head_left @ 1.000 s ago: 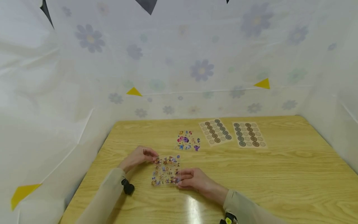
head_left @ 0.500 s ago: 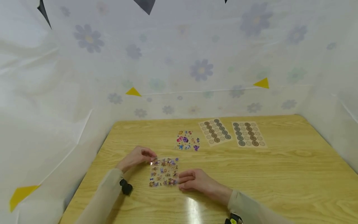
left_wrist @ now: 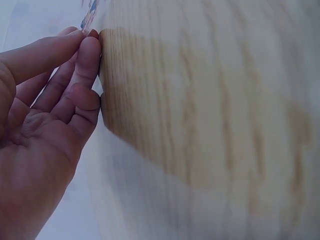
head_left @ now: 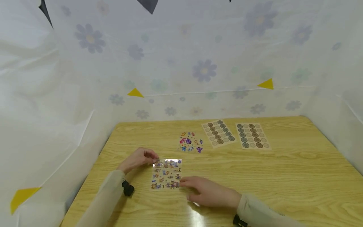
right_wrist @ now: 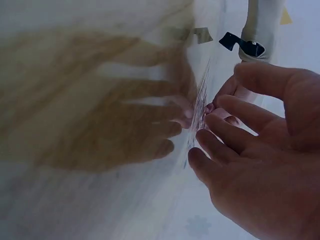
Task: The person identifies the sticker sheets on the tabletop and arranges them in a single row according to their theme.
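Since the earlier frames, the right hand (head_left: 211, 193) has been drawn slightly nearer the wearer, its thumb dropped away, while the clear sticker sheet (head_left: 165, 174) has been shifted a little leftward from its first place. The sheet is laid on the near, left-of-centre part of the wood-grained counter (head_left: 297, 176). Its far left corner is pinched by the left hand (head_left: 138, 160), whose grip is held together at thumb and fingertip. The right grip is spread apart, fingers extended, the forefinger brought to the sheet's right edge; whether it is touched cannot be told. Small cartoon figures are printed on the sheet, too small for any writing to be read. Beyond it are placed a second figure sheet (head_left: 185, 141) and two disc-printed sheets (head_left: 217, 134) (head_left: 252, 136), whose ringed discs are likewise illegible.
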The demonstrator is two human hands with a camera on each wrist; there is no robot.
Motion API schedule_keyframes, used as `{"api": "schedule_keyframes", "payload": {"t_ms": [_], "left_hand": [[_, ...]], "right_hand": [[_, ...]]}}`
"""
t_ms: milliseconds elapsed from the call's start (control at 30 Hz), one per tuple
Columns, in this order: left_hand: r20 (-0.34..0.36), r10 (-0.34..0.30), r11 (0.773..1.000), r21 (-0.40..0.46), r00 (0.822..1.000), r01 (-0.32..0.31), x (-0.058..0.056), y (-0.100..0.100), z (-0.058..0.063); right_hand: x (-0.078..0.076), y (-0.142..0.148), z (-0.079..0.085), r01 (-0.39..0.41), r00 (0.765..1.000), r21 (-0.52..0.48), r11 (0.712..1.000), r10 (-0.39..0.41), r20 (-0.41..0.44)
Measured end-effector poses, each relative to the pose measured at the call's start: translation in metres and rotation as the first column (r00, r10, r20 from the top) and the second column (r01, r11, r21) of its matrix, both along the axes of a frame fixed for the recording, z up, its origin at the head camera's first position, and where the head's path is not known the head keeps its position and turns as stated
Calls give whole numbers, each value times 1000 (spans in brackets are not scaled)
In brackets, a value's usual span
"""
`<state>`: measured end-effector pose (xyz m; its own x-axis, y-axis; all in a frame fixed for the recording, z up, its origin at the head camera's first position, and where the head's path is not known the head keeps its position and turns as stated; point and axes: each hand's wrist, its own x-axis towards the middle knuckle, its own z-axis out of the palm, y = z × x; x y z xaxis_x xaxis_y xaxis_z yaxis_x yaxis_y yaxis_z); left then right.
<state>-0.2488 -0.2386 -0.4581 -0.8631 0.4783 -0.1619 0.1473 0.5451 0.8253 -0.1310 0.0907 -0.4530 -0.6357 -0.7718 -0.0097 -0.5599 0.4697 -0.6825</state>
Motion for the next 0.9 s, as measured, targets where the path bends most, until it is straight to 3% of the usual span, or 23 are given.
{"api": "schedule_keyframes", "payload": {"t_ms": [100, 233, 433, 600, 900], "left_hand": [[-3, -11, 1000, 0, 1000, 11, 1, 1, 1], [-23, -33, 999, -17, 999, 33, 2, 3, 2], [-115, -86, 989, -131, 990, 71, 2, 10, 6], [-136, -110, 978, -193, 985, 83, 3, 11, 10], [-120, -84, 980, -192, 989, 60, 8, 7, 9]], "right_hand": [[6, 1, 0, -97, 986, 117, 988, 111, -123], [12, 2, 0, -158, 972, 164, 974, 182, -147], [13, 1, 3, -166, 965, 173, 971, 196, -177], [14, 0, 5, -170, 958, 198, 965, 209, -195], [17, -1, 4, -174, 946, 218, 960, 225, -235]]}}
